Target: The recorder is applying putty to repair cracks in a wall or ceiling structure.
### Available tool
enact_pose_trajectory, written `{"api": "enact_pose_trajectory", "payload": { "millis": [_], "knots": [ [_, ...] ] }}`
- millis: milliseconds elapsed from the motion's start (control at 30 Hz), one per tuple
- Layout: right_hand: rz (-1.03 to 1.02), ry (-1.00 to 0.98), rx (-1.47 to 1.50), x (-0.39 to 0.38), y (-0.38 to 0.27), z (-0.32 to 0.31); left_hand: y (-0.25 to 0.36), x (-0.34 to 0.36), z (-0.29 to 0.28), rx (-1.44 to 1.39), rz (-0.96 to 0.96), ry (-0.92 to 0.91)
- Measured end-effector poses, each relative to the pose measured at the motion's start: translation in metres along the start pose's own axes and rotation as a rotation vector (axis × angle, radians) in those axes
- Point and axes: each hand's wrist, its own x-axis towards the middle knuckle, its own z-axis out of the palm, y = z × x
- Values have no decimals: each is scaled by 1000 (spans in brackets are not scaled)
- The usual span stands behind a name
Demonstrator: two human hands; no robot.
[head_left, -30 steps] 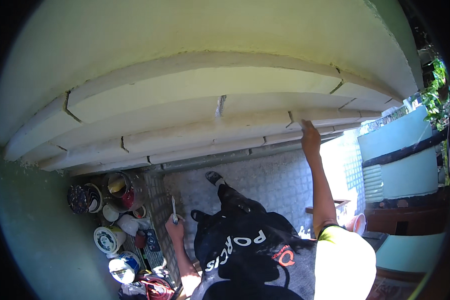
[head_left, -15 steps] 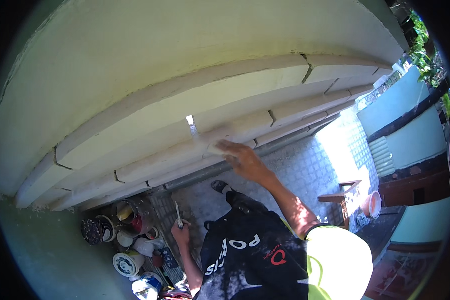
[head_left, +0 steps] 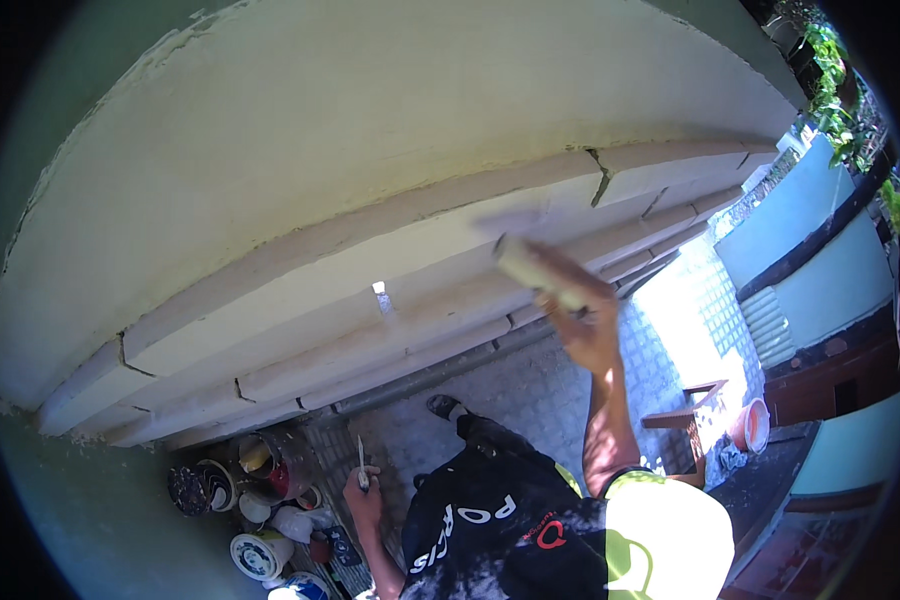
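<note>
Head view, R fingers [head_left: 551,303] closed on blurry pale block [head_left: 536,271] w/ dark end, L fingers [head_left: 372,470] round slim pale tool [head_left: 361,456]

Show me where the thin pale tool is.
In the head view, the thin pale tool is low and left of centre, held in the left hand, just left of the dark top.

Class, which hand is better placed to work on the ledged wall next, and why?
Right, likely: the right hand looks closer to the ledged wall, holding a blurred pale tool; the left hand is lower, holding a slim tool.
</note>
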Motion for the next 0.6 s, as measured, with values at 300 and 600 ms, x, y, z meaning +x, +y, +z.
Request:
{"api": "enact_pose_trajectory", "payload": {
  "millis": [300, 600],
  "knots": [
    [-221, 81, -239, 57, -28, 5, 9, 38, 0, -146, -56, -19],
    [-174, 263, -493, 71, -24, 16, 12, 32, 8, -129, -93, -81]
  ]
}}
